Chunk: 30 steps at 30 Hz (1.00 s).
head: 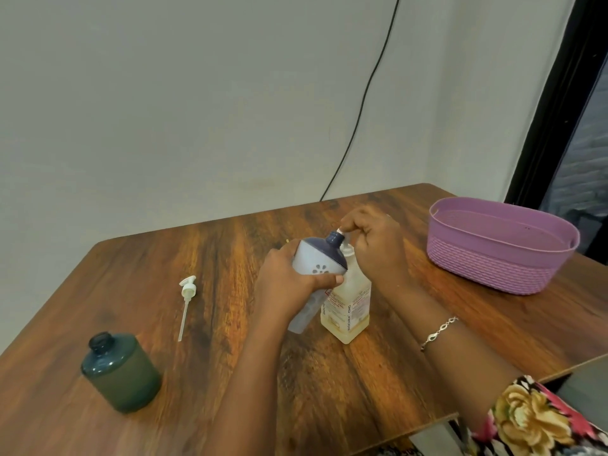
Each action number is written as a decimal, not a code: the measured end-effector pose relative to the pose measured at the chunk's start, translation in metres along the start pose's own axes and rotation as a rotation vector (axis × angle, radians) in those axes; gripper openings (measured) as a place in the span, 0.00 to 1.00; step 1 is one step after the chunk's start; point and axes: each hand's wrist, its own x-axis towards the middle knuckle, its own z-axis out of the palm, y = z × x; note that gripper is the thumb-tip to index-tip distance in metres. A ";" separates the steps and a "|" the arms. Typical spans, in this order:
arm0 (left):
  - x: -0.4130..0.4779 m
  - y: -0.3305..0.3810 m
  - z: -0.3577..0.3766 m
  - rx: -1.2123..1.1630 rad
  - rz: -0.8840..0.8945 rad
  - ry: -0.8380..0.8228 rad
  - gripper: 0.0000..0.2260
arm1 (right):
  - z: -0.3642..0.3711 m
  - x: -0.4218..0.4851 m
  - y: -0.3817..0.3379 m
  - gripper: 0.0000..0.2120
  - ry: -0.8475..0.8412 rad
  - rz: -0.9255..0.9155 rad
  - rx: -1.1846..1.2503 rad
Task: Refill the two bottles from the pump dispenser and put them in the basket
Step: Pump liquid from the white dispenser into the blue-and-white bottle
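Left hand [289,278] fingers wrap the blue bottle [317,258] beside the dispenser [348,304].

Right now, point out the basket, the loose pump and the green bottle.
basket [487,264]: head view, on its ribbed front wall.
loose pump [188,288]: head view, on its white collar.
green bottle [128,380]: head view, on its side wall.
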 end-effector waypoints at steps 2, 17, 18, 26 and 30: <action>0.000 0.001 -0.001 0.002 -0.005 0.005 0.23 | -0.001 0.004 -0.001 0.15 -0.024 -0.022 -0.035; 0.001 -0.008 0.004 0.030 -0.017 0.009 0.26 | 0.012 -0.014 0.005 0.18 0.098 -0.066 0.045; 0.001 -0.007 0.004 0.022 -0.013 0.010 0.25 | 0.008 -0.012 0.002 0.18 0.088 -0.043 0.057; 0.001 -0.007 0.003 0.062 -0.001 0.021 0.28 | 0.007 -0.009 0.001 0.17 0.130 -0.074 0.012; 0.001 -0.013 0.006 0.084 0.003 0.026 0.29 | 0.018 -0.012 0.009 0.14 0.176 -0.144 -0.029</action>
